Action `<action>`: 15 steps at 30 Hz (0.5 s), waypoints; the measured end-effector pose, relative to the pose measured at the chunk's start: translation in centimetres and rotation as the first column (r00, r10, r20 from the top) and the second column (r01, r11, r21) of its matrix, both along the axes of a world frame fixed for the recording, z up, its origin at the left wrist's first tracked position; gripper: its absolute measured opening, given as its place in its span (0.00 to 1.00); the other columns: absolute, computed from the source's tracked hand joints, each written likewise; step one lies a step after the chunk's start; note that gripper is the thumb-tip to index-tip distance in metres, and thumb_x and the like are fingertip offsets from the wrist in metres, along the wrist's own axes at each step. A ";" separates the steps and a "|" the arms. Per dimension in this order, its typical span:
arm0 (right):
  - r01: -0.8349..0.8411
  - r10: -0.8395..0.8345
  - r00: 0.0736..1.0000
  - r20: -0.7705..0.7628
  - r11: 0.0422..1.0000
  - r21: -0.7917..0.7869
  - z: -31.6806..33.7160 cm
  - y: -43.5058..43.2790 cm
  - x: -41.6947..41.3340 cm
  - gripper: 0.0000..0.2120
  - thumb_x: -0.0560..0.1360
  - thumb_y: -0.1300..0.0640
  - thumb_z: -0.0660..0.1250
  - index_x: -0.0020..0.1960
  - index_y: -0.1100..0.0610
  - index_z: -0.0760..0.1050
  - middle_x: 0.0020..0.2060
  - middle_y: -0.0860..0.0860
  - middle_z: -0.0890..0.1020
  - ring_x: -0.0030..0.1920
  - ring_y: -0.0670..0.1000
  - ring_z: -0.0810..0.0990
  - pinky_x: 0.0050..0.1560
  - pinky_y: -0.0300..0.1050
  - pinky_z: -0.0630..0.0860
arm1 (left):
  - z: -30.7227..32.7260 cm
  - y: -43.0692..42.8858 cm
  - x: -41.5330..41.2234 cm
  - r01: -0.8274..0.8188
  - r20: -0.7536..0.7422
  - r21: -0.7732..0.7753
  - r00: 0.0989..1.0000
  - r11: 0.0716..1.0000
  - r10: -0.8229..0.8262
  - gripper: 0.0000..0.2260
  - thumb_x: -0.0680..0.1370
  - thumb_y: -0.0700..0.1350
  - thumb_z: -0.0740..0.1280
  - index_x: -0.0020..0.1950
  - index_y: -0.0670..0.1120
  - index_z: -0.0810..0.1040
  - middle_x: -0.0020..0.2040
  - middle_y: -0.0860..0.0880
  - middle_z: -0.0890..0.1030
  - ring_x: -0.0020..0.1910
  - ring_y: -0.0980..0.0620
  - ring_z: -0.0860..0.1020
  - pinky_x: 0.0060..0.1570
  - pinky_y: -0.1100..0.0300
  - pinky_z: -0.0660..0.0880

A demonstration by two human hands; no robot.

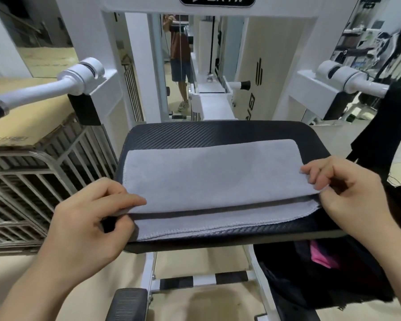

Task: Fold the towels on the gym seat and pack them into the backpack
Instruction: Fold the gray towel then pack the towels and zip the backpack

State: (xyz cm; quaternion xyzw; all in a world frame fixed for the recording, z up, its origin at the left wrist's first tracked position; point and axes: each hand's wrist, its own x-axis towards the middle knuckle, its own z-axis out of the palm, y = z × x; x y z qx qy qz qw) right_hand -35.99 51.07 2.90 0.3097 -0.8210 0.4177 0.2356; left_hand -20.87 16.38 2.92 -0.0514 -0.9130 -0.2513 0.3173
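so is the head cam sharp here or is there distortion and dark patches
Head view: grey towel and both hands, left hand and right hand, fairly sharp; wide-angle bends the white machine frame at the edges; the black backpack is mostly lost in shadow.

Bare black seat strip open beyond the grey towel, white machine frame walling the far edge, metal railing close at left, open black backpack crowding the seat's right front corner, floor free below the front edge
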 end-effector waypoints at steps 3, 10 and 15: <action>-0.023 0.024 0.999 -0.043 0.999 0.025 -0.2 0.1 0.9 0.15 0.60 0.79 0.56 0.31 0.60 0.68 0.33 0.48 0.75 0.47 0.44 0.82 0.45 0.41 0.77 | 0.1 0.1 0.8 0.003 -0.001 -0.096 1.000 0.995 -0.003 0.14 0.68 0.41 0.60 0.43 0.44 0.85 0.37 0.52 0.76 0.38 0.54 0.74 0.39 0.60 0.71; -0.027 0.028 1.000 -0.007 0.985 0.170 -0.7 0.5 1.1 0.21 0.58 0.83 0.56 0.32 0.56 0.65 0.34 0.43 0.72 0.52 0.43 0.81 0.41 0.49 0.75 | 0.0 0.0 0.8 0.111 0.106 -0.115 0.989 0.987 -0.099 0.12 0.67 0.43 0.61 0.38 0.46 0.85 0.37 0.56 0.77 0.40 0.53 0.76 0.40 0.59 0.71; -0.067 0.064 0.998 0.029 0.993 0.099 -0.7 0.7 1.2 0.15 0.58 0.74 0.52 0.31 0.54 0.60 0.32 0.48 0.70 0.54 0.43 0.81 0.41 0.43 0.73 | 0.7 -0.3 0.8 0.179 0.199 0.198 0.955 0.964 -0.218 0.12 0.64 0.45 0.61 0.38 0.50 0.84 0.34 0.56 0.78 0.31 0.58 0.75 0.31 0.70 0.67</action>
